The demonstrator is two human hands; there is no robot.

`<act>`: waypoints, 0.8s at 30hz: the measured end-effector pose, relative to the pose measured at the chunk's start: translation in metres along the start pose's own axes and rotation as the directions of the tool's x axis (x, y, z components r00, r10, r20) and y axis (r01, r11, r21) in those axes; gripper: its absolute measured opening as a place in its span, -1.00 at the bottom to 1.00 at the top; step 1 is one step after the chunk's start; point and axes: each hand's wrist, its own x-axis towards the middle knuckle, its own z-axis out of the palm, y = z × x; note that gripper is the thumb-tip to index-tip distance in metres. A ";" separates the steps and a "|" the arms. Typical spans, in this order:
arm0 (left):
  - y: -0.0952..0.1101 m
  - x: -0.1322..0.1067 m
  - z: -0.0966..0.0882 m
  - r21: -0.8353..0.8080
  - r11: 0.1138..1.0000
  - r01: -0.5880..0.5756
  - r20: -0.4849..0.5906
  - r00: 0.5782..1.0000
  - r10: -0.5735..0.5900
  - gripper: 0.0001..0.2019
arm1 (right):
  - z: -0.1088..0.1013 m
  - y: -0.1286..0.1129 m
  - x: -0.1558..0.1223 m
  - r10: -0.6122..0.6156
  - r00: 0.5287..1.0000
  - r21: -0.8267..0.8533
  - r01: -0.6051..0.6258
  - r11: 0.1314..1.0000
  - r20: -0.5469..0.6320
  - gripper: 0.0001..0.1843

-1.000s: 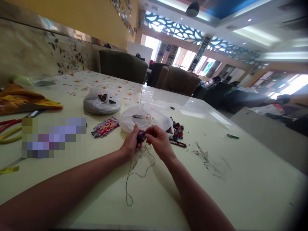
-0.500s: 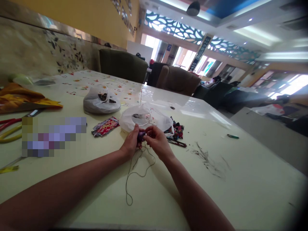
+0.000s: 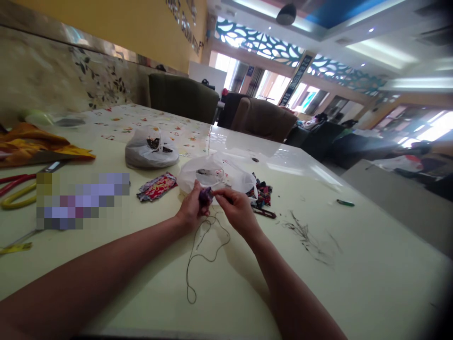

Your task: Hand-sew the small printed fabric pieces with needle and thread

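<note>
My left hand (image 3: 190,208) is closed around a small purple piece of cloth (image 3: 205,195), held just above the pale table (image 3: 354,278). My right hand (image 3: 236,208) pinches at the same piece from the right, fingers pressed together. A dark thread (image 3: 198,257) hangs from between the hands and loops over the table towards me. Right behind the hands lies an open white plastic bag (image 3: 215,174).
A knotted grey bag (image 3: 151,150) sits further back. Patterned cloth scraps (image 3: 155,186) and a darker scrap pile (image 3: 262,193) flank the white bag. Loose thread bits (image 3: 306,236) and a green lighter (image 3: 345,203) lie at right. Orange cloth (image 3: 31,144), scissors handles (image 3: 16,193) at left. Armchairs (image 3: 264,118) beyond.
My hands have lifted the purple piece slightly and turned it, the right fingers shifting along it. The thread loop on the table has barely moved.
</note>
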 end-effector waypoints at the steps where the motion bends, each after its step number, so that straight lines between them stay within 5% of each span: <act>1: 0.000 0.001 0.000 -0.017 1.000 0.002 0.000 1.000 -0.002 -0.42 | 0.001 0.000 0.000 0.006 1.000 -0.011 -0.006 1.000 0.028 -0.79; 8: -0.004 0.000 -0.007 0.118 0.989 -0.084 0.050 0.996 0.079 -0.38 | 0.018 0.003 -0.006 0.042 0.974 0.112 -0.069 0.991 0.224 -0.84; 14: -0.001 0.000 -0.006 0.166 0.983 -0.082 0.146 0.988 0.058 -0.34 | 0.024 0.004 -0.007 0.120 0.993 0.080 -0.119 0.990 -0.006 -0.83; 18: -0.001 -0.003 -0.004 0.234 0.956 -0.179 0.185 0.973 0.137 -0.42 | 0.020 0.005 -0.002 0.154 0.980 0.172 -0.131 0.976 -0.126 -0.77; 20: 0.000 -0.005 -0.003 0.300 0.919 -0.255 0.216 0.957 0.195 -0.44 | 0.018 0.002 -0.001 0.223 0.973 0.345 -0.188 0.920 -0.064 -0.77; 24: 0.002 -0.008 -0.002 0.386 0.855 -0.347 0.280 0.927 0.250 -0.47 | 0.012 -0.007 -0.004 0.335 0.915 0.646 -0.399 0.651 0.227 -0.64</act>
